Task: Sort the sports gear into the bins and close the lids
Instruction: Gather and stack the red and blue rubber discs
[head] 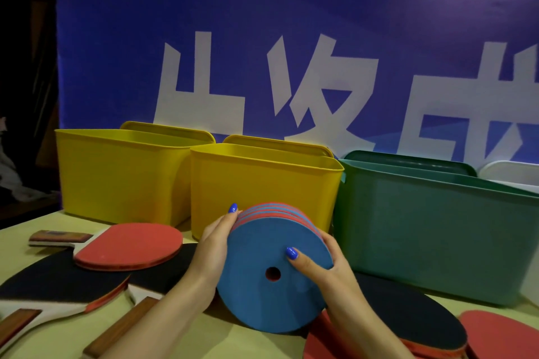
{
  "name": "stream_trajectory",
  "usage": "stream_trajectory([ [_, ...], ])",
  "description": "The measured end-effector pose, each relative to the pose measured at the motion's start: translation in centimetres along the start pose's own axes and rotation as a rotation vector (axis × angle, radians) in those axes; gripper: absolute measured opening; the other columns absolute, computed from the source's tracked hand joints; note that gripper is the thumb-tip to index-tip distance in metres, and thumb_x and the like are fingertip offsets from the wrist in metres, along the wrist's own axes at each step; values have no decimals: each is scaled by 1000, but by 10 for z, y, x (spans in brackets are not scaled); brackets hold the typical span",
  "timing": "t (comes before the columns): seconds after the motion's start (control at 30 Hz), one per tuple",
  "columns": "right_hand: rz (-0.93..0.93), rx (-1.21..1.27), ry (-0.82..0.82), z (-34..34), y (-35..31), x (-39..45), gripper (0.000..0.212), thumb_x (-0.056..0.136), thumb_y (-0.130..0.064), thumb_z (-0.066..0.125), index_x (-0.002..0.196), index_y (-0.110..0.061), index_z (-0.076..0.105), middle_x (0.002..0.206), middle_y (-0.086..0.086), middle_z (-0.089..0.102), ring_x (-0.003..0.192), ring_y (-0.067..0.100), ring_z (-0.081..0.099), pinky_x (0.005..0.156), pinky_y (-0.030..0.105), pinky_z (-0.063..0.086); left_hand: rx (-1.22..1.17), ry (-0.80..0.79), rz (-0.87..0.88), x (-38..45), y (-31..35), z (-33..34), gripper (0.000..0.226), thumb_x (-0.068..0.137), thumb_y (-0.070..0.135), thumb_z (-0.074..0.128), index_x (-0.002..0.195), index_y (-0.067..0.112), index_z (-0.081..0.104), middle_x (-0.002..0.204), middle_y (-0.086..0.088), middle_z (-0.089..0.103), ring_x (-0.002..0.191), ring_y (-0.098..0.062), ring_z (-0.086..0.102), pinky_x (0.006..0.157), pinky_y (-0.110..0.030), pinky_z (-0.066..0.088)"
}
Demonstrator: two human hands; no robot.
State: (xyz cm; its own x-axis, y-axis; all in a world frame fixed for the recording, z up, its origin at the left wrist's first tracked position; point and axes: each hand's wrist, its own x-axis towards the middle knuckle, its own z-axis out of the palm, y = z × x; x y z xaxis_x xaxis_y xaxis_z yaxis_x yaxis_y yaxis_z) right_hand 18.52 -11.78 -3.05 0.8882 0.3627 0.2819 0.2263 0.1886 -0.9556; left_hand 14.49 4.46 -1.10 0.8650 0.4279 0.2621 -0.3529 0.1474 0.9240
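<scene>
Bare forearms, painted nails

Both arms were sleeveless to the frame's near edge; left hand [217, 245] and right hand [323, 267] wore glossy blue polish on long nails. No rings or watch showed.

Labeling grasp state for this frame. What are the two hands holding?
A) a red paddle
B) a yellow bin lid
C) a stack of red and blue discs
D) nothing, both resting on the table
C: the left hand and right hand grip the disc stack from either side, blue face toward the camera, in front of the middle yellow bin; the paddles lie untouched on the table.
</scene>
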Motion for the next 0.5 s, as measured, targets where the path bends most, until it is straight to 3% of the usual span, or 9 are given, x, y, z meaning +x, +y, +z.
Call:
stream_trajectory([
  [0.13,-15,-97,23,-7,0,2,92,33,-51,85,118,-29,56,104,-6,70,92,12,68,74,30,57,25,19,21,-5,3,2,38,97,33,43,78,10,67,72,-8,71,69,-22,67,68,-37,49],
  [0.23,-44,-146,-26,-8,-4,3,78,34,-48,85,106,-26,65,95,-6,73,86,12,69,72,30,58,2,74,14,-7,4,3,38,97,32,45,72,8,60,68,-10,64,68,-26,60,66,-37,44],
  [0.33,-37,-132,-36,-6,-4,2,70,35,-45,84,98,-21,67,91,-2,74,83,16,70,72,36,59,-11,65,5,-4,4,3,45,98,33,43,85,-7,57,78,-21,57,76,-33,55,70,-41,41],
  [0.5,-76,-184,14,-4,-5,1,58,44,-42,86,94,-20,66,88,-4,73,82,17,69,73,40,59,-23,58,-14,7,-4,-2,48,98,37,41,100,-8,57,91,-25,59,83,-35,57,71,-41,43],
])
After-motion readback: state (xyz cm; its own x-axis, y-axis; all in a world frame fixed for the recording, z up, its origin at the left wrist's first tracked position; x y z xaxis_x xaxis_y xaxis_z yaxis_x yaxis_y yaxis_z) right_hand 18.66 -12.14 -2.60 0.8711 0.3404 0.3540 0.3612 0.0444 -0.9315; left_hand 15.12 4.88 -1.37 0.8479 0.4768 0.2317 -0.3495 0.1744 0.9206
